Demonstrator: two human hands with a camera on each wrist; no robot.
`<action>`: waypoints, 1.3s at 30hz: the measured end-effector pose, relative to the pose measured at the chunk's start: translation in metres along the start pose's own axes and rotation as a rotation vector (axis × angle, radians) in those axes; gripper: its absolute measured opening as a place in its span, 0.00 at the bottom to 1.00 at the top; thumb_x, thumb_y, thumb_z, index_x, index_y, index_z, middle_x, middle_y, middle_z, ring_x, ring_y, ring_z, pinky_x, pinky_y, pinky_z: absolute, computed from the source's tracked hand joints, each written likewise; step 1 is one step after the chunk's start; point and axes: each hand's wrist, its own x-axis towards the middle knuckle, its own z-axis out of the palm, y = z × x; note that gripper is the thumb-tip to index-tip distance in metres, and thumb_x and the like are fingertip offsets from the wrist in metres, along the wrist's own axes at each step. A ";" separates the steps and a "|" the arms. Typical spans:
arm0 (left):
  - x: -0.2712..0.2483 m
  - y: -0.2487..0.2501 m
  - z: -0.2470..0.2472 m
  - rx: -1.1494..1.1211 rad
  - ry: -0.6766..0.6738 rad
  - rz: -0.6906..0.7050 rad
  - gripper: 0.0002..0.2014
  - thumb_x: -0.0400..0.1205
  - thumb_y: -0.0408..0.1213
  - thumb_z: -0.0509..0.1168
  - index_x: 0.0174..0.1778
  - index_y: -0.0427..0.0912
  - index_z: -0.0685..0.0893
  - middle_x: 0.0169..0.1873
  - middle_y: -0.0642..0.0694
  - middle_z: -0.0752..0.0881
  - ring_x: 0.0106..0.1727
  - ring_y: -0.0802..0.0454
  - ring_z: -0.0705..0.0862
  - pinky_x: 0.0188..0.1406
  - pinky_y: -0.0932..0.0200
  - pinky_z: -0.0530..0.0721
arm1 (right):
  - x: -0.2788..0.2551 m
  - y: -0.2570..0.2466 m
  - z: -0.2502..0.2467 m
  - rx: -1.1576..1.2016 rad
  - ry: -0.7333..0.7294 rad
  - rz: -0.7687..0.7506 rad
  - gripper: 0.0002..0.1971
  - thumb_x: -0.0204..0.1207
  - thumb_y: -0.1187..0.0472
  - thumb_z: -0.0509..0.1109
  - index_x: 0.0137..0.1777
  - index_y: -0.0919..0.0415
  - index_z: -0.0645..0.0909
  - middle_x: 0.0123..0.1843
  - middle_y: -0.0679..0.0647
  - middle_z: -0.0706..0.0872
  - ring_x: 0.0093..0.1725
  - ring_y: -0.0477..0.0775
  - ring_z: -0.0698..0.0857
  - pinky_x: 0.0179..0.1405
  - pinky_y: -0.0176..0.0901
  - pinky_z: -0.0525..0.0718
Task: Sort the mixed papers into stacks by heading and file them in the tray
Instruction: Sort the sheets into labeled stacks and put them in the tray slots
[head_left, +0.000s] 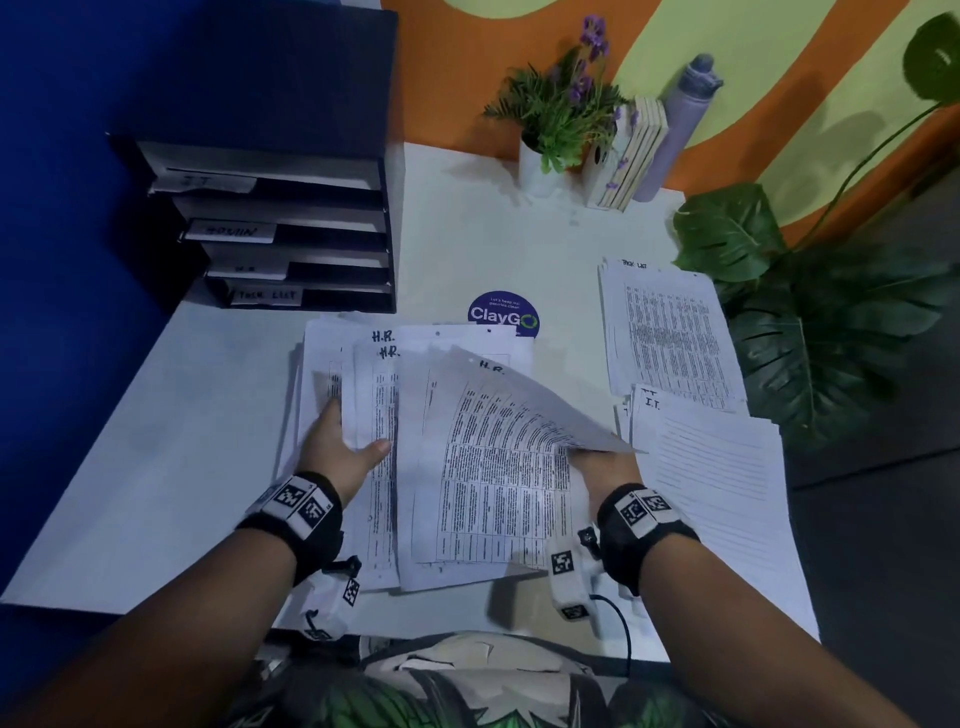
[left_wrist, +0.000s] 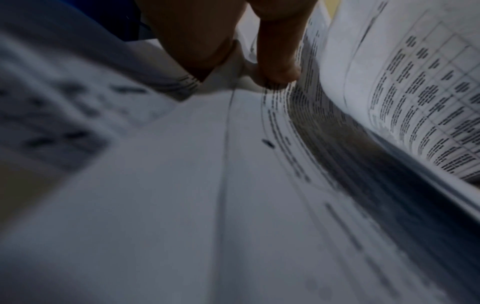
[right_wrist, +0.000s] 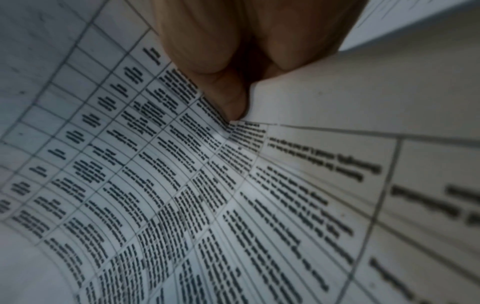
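A fanned stack of printed sheets headed H.R. (head_left: 384, 364) lies mid-table. My left hand (head_left: 358, 434) grips its left sheets, thumb (left_wrist: 279, 65) on top and fingers underneath. My right hand (head_left: 597, 460) holds the right edge of the top H.R. sheet (head_left: 498, 415), which is lifted and curled; its fingers (right_wrist: 228, 92) sit against the printed table on that sheet (right_wrist: 130, 185). To the right lie a Task List stack (head_left: 670, 332) and an I.T. stack (head_left: 722, 483). The dark file tray (head_left: 387, 228) stands at the back left, its several slots labelled, the bottom one Task List.
A round ClayGo sticker (head_left: 503, 313) is on the table behind the H.R. stack. A potted plant (head_left: 558, 119), books (head_left: 631, 150) and a grey bottle (head_left: 678, 119) stand at the back wall. Large green leaves (head_left: 810, 322) overhang the table's right edge. A blue wall is on the left.
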 end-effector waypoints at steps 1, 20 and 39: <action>0.000 0.000 0.000 -0.001 -0.011 0.003 0.34 0.75 0.33 0.75 0.75 0.54 0.70 0.69 0.51 0.81 0.69 0.48 0.79 0.71 0.44 0.75 | 0.000 0.000 0.001 -0.006 -0.010 -0.011 0.09 0.71 0.74 0.71 0.45 0.60 0.81 0.43 0.59 0.87 0.47 0.63 0.85 0.54 0.57 0.83; 0.012 -0.003 0.007 0.092 0.001 -0.079 0.30 0.78 0.53 0.65 0.76 0.53 0.65 0.73 0.47 0.76 0.70 0.44 0.77 0.71 0.41 0.75 | 0.004 -0.016 0.001 -0.171 0.010 -0.068 0.09 0.81 0.67 0.62 0.38 0.60 0.73 0.34 0.53 0.76 0.34 0.52 0.75 0.31 0.38 0.72; 0.020 0.050 0.011 0.058 -0.007 0.100 0.32 0.84 0.33 0.63 0.83 0.50 0.58 0.81 0.49 0.64 0.81 0.50 0.64 0.80 0.48 0.64 | 0.025 -0.066 -0.009 -0.025 0.005 -0.140 0.30 0.82 0.72 0.60 0.82 0.51 0.62 0.78 0.48 0.69 0.60 0.42 0.80 0.51 0.27 0.74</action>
